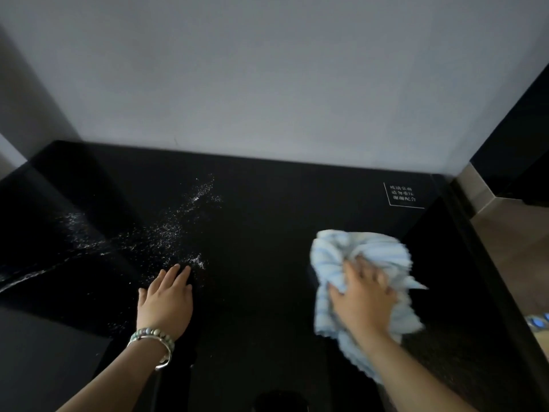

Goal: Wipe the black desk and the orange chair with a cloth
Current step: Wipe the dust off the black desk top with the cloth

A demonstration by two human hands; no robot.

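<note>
The glossy black desk (267, 221) fills the lower view and runs up to a grey wall. My right hand (362, 295) presses a crumpled light blue striped cloth (365, 251) onto the desk's right side, fingers curled into the fabric. My left hand (166, 298) lies flat on the desk at centre left, fingers straight, with bracelets on the wrist. White specks and droplets (178, 230) are scattered over the desk's left half, just beyond my left fingertips. The orange chair is not in view.
A white-outlined label with printed characters (402, 195) sits at the desk's back right corner. The grey wall (267, 84) stands behind the desk. Right of the desk's edge is a wooden floor (511, 239) and a dark panel (517, 138).
</note>
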